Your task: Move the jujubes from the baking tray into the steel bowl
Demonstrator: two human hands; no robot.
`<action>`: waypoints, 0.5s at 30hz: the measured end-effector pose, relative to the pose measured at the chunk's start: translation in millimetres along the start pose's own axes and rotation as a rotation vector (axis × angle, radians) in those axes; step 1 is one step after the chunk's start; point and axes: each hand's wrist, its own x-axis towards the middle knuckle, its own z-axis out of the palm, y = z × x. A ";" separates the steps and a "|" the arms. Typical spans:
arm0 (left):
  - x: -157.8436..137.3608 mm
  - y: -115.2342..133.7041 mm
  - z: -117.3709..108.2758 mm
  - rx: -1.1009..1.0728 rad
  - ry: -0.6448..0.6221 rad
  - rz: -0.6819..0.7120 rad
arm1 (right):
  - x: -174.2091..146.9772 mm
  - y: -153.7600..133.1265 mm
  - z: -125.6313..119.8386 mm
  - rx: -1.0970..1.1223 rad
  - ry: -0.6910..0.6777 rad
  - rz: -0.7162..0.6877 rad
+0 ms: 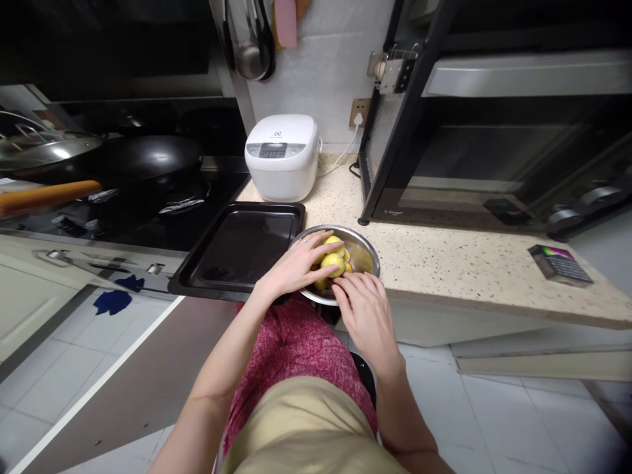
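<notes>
A round metal bowl [368, 253] sits at the counter's front edge, with several small, round, yellow lemon-like fruits [332, 264] inside. My left hand [301, 262], wearing a ring, reaches over the bowl's left side. Its thumb and fingers lie on either side of one yellow fruit and touch it. My right hand [364, 309] comes over the bowl's front right rim with bent fingers close together. Its fingertips are down beside the fruits, and whatever they pinch is hidden.
Left of the bowl lies a black baking tray [237, 247], its front overhanging the counter edge. A white rice cooker [282, 158] stands behind. A dark wok [148, 158] rests on the stove. At right are an oven [474, 151] and a small dark box [560, 265].
</notes>
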 end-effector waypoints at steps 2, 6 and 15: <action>0.4 -0.2 0.5 0.013 -0.005 0.001 | 0.6 0.1 -0.9 0.002 -0.023 -0.001; 0.8 -0.6 1.5 0.018 0.001 0.009 | 1.7 -0.5 -3.8 0.025 -0.037 -0.012; -0.7 3.6 1.5 0.058 -0.023 -0.004 | -9.5 -4.9 -6.5 0.144 -0.013 -0.041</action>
